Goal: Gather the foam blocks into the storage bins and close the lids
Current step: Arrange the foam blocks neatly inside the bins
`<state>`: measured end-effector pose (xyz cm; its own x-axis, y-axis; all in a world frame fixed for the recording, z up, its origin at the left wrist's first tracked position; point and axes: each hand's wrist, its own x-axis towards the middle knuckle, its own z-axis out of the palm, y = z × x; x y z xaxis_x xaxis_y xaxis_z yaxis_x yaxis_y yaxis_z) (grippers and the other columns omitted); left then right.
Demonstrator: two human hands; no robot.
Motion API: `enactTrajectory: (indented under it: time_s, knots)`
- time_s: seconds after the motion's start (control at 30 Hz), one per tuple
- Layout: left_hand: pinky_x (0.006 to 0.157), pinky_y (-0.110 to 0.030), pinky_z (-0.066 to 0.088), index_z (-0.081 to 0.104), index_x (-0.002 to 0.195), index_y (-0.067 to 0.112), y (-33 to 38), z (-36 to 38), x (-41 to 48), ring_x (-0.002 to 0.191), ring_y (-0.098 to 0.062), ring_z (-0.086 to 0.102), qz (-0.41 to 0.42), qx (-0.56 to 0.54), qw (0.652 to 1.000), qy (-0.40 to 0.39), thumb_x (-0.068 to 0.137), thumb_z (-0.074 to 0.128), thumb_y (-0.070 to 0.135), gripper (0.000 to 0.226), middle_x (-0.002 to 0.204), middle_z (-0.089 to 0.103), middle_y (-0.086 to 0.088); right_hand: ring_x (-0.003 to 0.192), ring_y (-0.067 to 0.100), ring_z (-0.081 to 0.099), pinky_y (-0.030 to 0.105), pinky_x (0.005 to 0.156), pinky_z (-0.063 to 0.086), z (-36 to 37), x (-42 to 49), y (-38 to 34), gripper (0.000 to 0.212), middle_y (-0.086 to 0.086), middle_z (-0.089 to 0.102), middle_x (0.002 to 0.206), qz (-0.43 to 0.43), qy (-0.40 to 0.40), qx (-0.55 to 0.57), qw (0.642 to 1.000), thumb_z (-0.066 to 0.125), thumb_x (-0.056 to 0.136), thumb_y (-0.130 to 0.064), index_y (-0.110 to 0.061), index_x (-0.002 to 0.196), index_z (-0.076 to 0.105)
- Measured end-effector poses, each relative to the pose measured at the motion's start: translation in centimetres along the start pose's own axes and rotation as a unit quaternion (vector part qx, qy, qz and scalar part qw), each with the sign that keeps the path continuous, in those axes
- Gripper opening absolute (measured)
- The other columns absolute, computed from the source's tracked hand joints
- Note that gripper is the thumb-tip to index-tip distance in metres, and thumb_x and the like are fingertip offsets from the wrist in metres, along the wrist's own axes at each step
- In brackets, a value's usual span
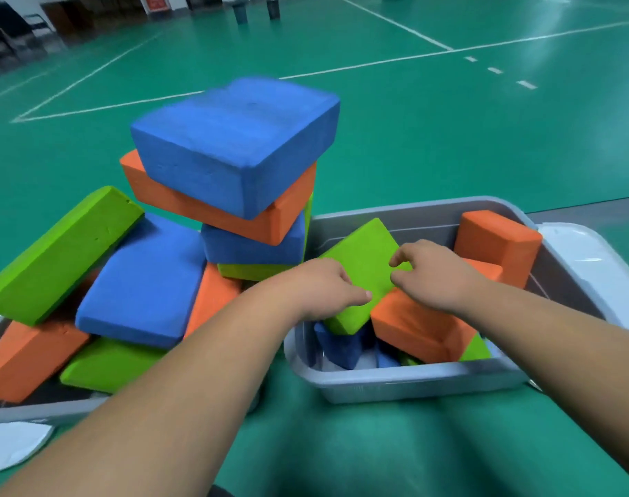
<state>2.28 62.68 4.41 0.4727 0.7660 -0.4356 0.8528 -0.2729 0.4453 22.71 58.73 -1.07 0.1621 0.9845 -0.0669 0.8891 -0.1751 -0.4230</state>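
So, the green block (363, 267) is being grasped from both sides. Its 8 o'clock edge is being gripped by the left hand (320, 288) with curled fingers, and its 3 o'clock edge is being pinched by the right hand (434, 278) between thumb and fingertips. The block is being held tilted inside the right bin (413, 385), on top of the stuff already in there.

Just beside it at 5 o'clock, an orange block (413, 328) is being partly covered by the right wrist. A blue block (338, 342) is being half hidden below at 6 o'clock. An upright orange block (495, 242) is being propped in the bin's 1 o'clock corner. A white lid (585, 260) is being left lying just beside the bin at 3 o'clock.

Over at 9 o'clock, the left bin (37, 410) is being seriously overfilled. Green, blue and orange blocks are being piled well above its rim, with a big blue block (234, 145) being balanced on the very top. All of it is being done on a green sports floor (449, 138) with white lines.
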Motion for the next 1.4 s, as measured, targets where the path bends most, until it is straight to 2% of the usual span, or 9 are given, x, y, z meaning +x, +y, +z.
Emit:
enactTrajectory:
  time_s: [0.07,0.17,0.33,0.53,0.73,0.9,1.1,1.27,1.4]
  knots:
    - [0.090,-0.038,0.052,0.068,0.102,0.025,1.3,1.3,1.6,0.105,-0.029,0.067,0.009,0.018,0.998,0.057,0.091,0.069,0.046,0.024,0.100,0.067,-0.005,0.115,0.031,0.063,0.033,0.094,0.046,-0.9,-0.8,1.2,0.029,0.013,0.069,0.121,0.029,-0.020,-0.034,0.999,0.060,0.094,-0.034,-0.019,0.116,0.072]
    - [0.106,-0.034,0.046,0.062,0.134,0.016,2.4,3.9,4.1,0.129,-0.029,0.056,0.031,0.061,0.993,0.095,0.088,0.073,0.041,0.054,0.140,0.058,-0.011,0.112,0.030,0.065,0.033,0.090,0.050,-1.9,-2.1,3.3,0.029,0.011,0.072,0.118,0.061,-0.067,-0.077,0.993,0.058,0.096,-0.036,-0.017,0.113,0.072]
    - [0.109,-0.038,0.042,0.056,0.137,0.012,3.3,6.1,6.9,0.128,-0.034,0.052,0.055,0.133,0.982,0.121,0.082,0.076,0.042,0.066,0.136,0.052,-0.014,0.111,0.028,0.063,0.034,0.093,0.050,-3.5,-3.3,6.6,0.031,0.008,0.071,0.118,0.112,-0.129,-0.088,0.981,0.056,0.098,-0.039,-0.016,0.115,0.069]
    - [0.088,-0.034,0.047,0.055,0.134,0.015,4.2,8.7,7.5,0.110,-0.027,0.059,0.075,0.102,0.992,-0.028,0.083,0.076,0.061,0.072,0.129,0.063,-0.009,0.099,0.028,0.065,0.040,0.091,0.054,-4.1,-4.2,9.0,0.027,0.008,0.071,0.105,0.147,-0.126,-0.055,0.979,0.058,0.096,-0.036,-0.014,0.104,0.070]
    - [0.101,-0.040,0.044,0.046,0.144,0.013,6.0,10.7,7.4,0.123,-0.035,0.049,0.045,0.159,0.985,-0.041,0.071,0.064,0.087,0.106,0.133,0.049,-0.019,0.067,0.015,0.059,0.024,0.052,0.039,-3.8,-4.6,10.3,0.039,0.004,0.070,0.068,0.220,-0.138,-0.015,0.965,0.051,0.098,-0.028,0.000,0.092,0.078]
    - [0.110,-0.046,0.039,0.031,0.153,0.008,6.7,12.3,7.7,0.132,-0.038,0.042,0.015,0.199,0.980,-0.022,0.056,0.064,0.096,0.136,0.148,0.041,-0.018,0.118,0.035,0.061,0.040,0.095,0.050,-2.5,-4.0,12.9,0.072,0.015,0.060,0.137,0.234,-0.077,0.061,0.967,0.056,0.092,-0.044,-0.015,0.154,0.036]
    - [0.102,-0.045,0.039,0.044,0.140,0.010,6.7,11.8,7.6,0.124,-0.034,0.056,0.064,0.184,0.981,-0.004,0.069,0.068,0.083,0.105,0.137,0.060,-0.009,0.089,0.033,0.070,0.036,0.064,0.055,-2.0,-2.9,13.2,0.075,0.015,0.061,0.119,0.269,-0.080,0.126,0.951,0.054,0.095,-0.047,-0.022,0.159,0.022]
    - [0.101,-0.045,0.041,0.049,0.135,0.013,6.3,11.5,7.4,0.120,-0.034,0.058,0.079,0.195,0.978,-0.003,0.073,0.064,0.082,0.095,0.133,0.062,-0.009,0.122,0.039,0.059,0.040,0.085,0.054,-1.5,-2.5,12.9,0.105,0.012,0.042,0.156,0.276,-0.059,0.191,0.940,0.074,0.089,-0.054,-0.029,0.166,0.006]
    - [0.105,-0.046,0.039,0.046,0.139,0.011,5.7,11.7,7.8,0.122,-0.033,0.054,0.075,0.200,0.977,-0.003,0.070,0.062,0.087,0.104,0.136,0.059,-0.011,0.106,0.043,0.060,0.060,0.080,0.059,-0.7,-2.1,12.3,0.116,0.009,0.042,0.145,0.347,-0.025,0.373,0.860,0.089,0.072,-0.048,-0.046,0.159,0.012]
